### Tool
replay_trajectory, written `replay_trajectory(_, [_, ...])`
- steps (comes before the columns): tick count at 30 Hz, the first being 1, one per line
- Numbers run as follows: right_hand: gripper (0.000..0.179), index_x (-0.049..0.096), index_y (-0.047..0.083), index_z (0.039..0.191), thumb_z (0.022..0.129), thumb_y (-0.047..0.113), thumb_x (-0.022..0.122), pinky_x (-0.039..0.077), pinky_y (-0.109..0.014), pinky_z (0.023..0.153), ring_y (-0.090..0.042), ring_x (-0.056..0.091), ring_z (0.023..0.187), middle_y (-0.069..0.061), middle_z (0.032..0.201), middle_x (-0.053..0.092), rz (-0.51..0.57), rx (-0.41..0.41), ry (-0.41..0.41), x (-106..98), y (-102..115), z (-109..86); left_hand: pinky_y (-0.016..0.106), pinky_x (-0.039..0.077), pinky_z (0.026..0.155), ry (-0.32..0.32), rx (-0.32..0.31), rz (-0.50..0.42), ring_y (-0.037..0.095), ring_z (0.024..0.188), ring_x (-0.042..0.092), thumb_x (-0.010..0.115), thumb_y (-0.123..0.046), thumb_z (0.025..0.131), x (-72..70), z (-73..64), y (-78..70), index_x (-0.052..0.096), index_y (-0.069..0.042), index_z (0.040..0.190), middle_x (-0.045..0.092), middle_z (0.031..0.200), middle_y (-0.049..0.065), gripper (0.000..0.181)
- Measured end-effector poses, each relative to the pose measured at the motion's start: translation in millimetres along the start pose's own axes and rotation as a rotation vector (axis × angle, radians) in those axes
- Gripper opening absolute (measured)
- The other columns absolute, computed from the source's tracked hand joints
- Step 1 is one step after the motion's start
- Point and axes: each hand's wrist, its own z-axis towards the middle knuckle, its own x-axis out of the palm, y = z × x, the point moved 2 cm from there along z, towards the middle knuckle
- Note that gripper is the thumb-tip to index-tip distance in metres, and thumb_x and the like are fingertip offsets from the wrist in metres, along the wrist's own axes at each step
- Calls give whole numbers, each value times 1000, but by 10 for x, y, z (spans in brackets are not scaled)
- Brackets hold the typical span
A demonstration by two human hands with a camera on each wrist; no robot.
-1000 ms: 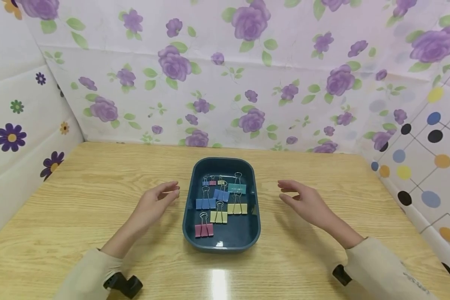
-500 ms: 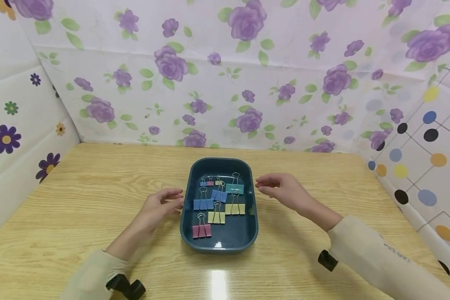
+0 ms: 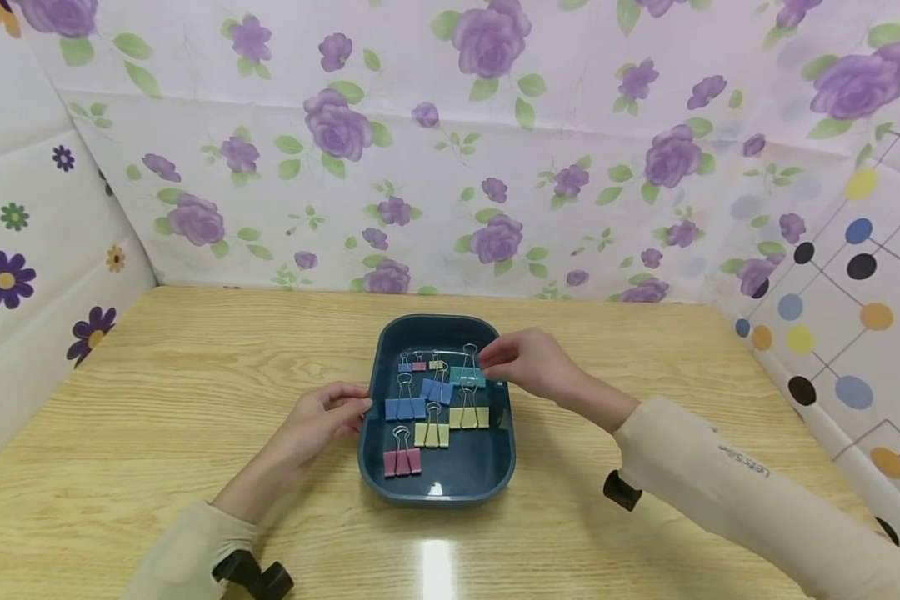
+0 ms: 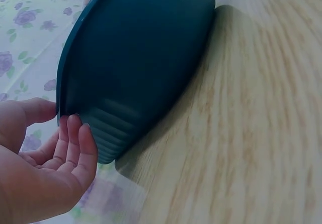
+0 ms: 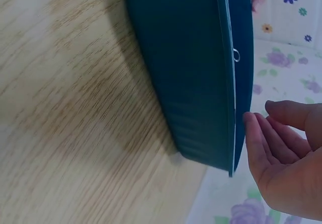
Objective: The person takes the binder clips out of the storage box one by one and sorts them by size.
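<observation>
A dark teal plastic tray (image 3: 438, 487) holds several binder clips. My left hand (image 3: 326, 423) pinches the left rim, thumb on the inner side and fingers against the outer wall, as the left wrist view also shows. My right hand (image 3: 528, 362) is over the tray's right rim, fingertips close to the teal binder clip (image 3: 468, 377). Its thumb and fingers are apart in the right wrist view, with nothing seen between them. Whether a fingertip touches the clip cannot be made out. Blue (image 3: 406, 409), yellow (image 3: 432, 435) and pink (image 3: 402, 462) binder clips lie nearby.
Small clips (image 3: 418, 366) sit in a row at the tray's far end. The tray stands on a wood-grain table (image 3: 217, 367). Behind it hangs a purple-flowered cloth (image 3: 435, 167), with patterned sheets on both sides.
My right hand has moved left, from beside the tray to over its right rim. My left hand has come in slightly and taken hold of the left rim. The clips look unmoved.
</observation>
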Motion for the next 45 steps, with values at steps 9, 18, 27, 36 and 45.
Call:
replay_trajectory(9, [9,73,0,93,85,3,71,53,-30,74,-17,65,80,-4,86,70,-128,-82,25,141,147,147,27,52,75,0,12,-44,17,80,58,58,-10,96,-49,-26,22,49,11,122,64,97,9,34])
replay_trajectory(18, [12,71,-5,95,83,-3,70,55,-31,73,-20,67,82,-9,87,70,-132,-118,-4,206,150,184,27,51,74,7,16,-70,16,79,58,59,-9,96,-57,-21,17,49,11,121,64,94,6,34])
replay_trajectory(27, [12,74,-2,93,82,1,75,55,-28,71,-16,67,77,-7,86,71,-169,-85,75,323,161,222,27,51,75,11,-1,-85,15,79,58,59,-10,96,-24,-12,17,50,11,120,64,92,6,32])
replay_trajectory(36, [4,74,1,86,82,0,74,53,-25,64,-12,61,67,-2,77,68,-171,-104,113,349,152,197,27,51,75,21,-13,-101,16,79,58,59,-9,96,-5,-1,36,50,9,119,64,92,5,30])
replay_trajectory(45, [4,73,-2,86,83,0,73,55,-26,65,-11,64,66,-2,75,68,-112,-87,151,310,144,173,26,51,74,40,7,-123,15,79,57,59,-10,96,-1,13,59,50,10,118,63,92,4,32])
